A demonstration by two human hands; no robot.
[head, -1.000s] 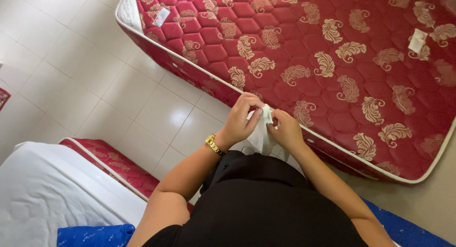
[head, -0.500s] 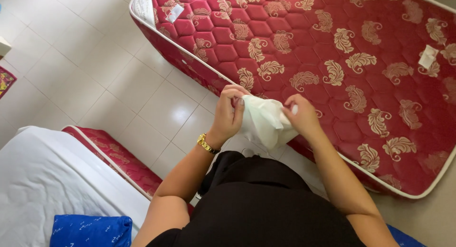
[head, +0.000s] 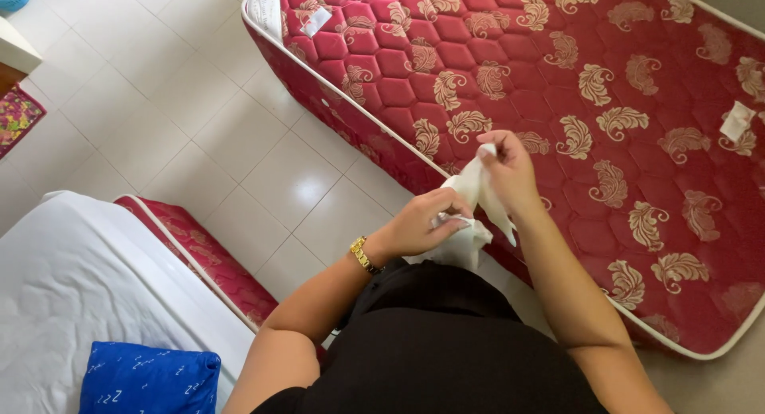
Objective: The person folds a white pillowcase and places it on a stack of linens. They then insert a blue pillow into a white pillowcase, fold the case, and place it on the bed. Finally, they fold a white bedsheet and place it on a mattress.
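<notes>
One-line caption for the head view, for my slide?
Both hands, left and right, stretch a crumpled white cloth above a red patterned quilted mattress.

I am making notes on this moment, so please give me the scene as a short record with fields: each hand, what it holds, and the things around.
left hand: grips the lower part of the white cloth
right hand: pinches the cloth's upper end, raised above the left hand
wrist: gold bracelet on the left wrist
ahead: red quilted mattress with gold leaf pattern, bare, on the tiled floor
lower left: bed with a white cover, a blue pillow on it
clothing: black garment
</notes>
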